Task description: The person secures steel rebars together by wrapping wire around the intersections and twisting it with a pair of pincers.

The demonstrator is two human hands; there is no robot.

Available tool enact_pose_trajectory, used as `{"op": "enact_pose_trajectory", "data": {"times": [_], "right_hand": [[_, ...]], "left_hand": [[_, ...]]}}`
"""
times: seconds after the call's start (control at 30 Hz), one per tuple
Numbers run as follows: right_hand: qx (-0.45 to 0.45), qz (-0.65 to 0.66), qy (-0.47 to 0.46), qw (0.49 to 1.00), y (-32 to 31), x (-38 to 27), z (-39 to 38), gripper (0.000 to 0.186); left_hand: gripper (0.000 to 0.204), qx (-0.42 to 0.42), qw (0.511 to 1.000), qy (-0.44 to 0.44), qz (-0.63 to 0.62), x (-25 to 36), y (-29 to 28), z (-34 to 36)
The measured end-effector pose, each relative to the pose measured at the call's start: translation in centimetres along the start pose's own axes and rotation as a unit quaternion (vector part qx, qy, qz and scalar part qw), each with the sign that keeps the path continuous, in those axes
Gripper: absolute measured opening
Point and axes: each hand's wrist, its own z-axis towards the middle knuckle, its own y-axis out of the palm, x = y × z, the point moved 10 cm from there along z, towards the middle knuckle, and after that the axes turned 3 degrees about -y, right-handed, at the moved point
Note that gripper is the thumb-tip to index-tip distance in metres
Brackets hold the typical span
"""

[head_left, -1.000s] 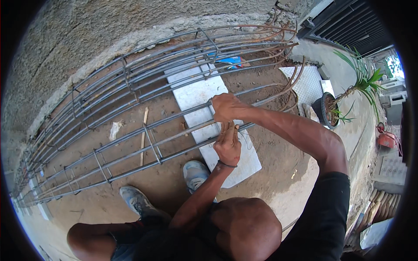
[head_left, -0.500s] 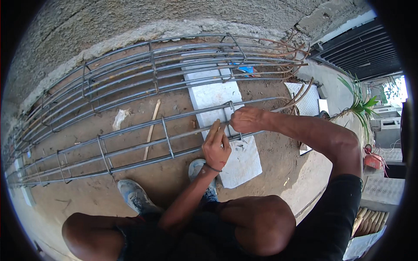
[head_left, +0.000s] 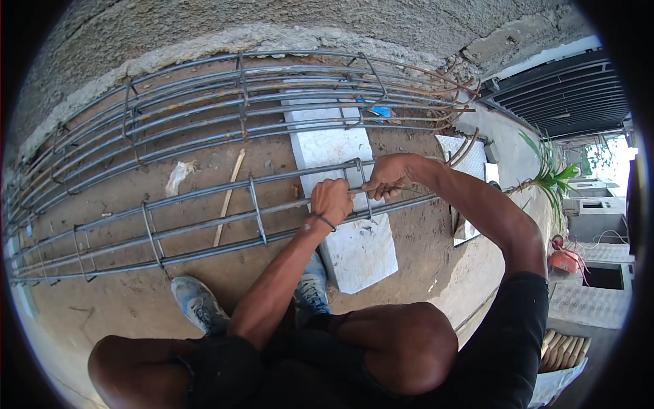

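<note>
A long steel rebar cage [head_left: 157, 232] with square stirrups lies crosswise before me, its near section over a white slab [head_left: 357, 252]. My left hand [head_left: 330, 203] is curled closed around the middle bar, left of a stirrup [head_left: 355, 167]. My right hand [head_left: 388, 176] is bent over the same stirrup from the right, fingers curled at the bar; something thin and dark, perhaps wire, shows at its fingertips, too small to be sure.
Another bundle of rebar cages [head_left: 191, 120] lies along the rough wall [head_left: 204, 27]. A wooden strip [head_left: 228, 198] and white scrap [head_left: 180, 177] are on the dirt. At right are a metal sheet [head_left: 463, 157], a plant [head_left: 552, 177], a dark gate [head_left: 558, 95] and a red container [head_left: 565, 259].
My left hand has moved up and left from below the bar to wrap over it. My right hand has shifted right and turned, its fingers now curled downward. The view has shifted.
</note>
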Motion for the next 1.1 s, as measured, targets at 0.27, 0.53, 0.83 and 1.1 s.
{"op": "enact_pose_trajectory", "data": {"times": [0.27, 0.53, 0.83, 1.1], "right_hand": [[0.203, -0.547, -0.1, 0.806, 2.0, -5.8, -1.3, 0.013], [0.333, -0.789, -0.169, 0.488, 8.0, -5.0, -5.3, 0.016], [0.523, -0.04, -0.292, 0.8, 14.5, 6.8, -12.2, 0.023], [0.386, 0.217, 0.052, 0.895, 36.8, 29.0, 2.2, 0.049]], "left_hand": [[0.013, -0.01, 1.0, -0.004, 0.02, -0.8, 0.1, 0.5], [0.018, -0.095, 0.995, 0.004, 0.016, 0.4, 0.5, 1.2], [0.025, -0.153, 0.987, 0.032, 0.031, 0.7, 0.8, 2.1], [0.024, -0.032, 0.953, 0.297, 0.047, 6.1, 0.8, 2.2]]}}
